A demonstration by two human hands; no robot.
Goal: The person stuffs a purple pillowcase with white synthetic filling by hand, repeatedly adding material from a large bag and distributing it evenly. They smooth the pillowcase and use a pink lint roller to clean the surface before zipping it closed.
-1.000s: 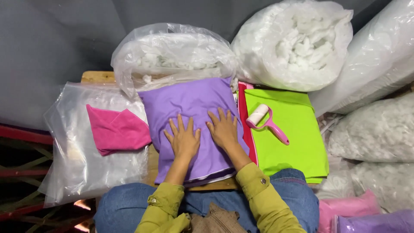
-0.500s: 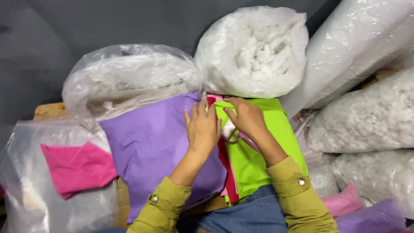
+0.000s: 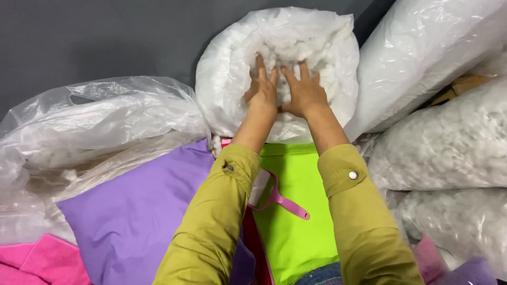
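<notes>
Head view looks down at my two hands, both pushed into the white stuffing (image 3: 317, 47) at the mouth of a clear bag (image 3: 222, 79). That bag sits at the top middle, against a dark grey wall (image 3: 105, 37). My left hand (image 3: 262, 89) lies flat on the fluff with its fingers (image 3: 260, 64) spread and pointing up. My right hand (image 3: 303, 92) is just beside it, thumbs almost touching, fingers also spread and a bit curled into the fluff. I cannot tell if either hand has grabbed a clump yet, because the tips sink into the stuffing. Both arms wear olive sleeves (image 3: 211, 221), and the right cuff has a shiny snap (image 3: 353, 174).

Under my arms lies a bright green cloth (image 3: 296, 227). On it rests a pink tool (image 3: 282, 199) with a thin handle, partly hidden by my left sleeve. A red strip (image 3: 257, 248) runs along the left edge of the green cloth. Left of that is a purple pillow (image 3: 132, 216), and a pink cloth (image 3: 37, 261) shows at the bottom left corner. Above the pillow lies a crumpled, mostly flat plastic bag (image 3: 95, 126). On the right, more full bags of stuffing (image 3: 449, 142) are stacked close together, touching the open bag. A bit of pink and purple cloth (image 3: 459, 269) peeks out at the bottom right
</notes>
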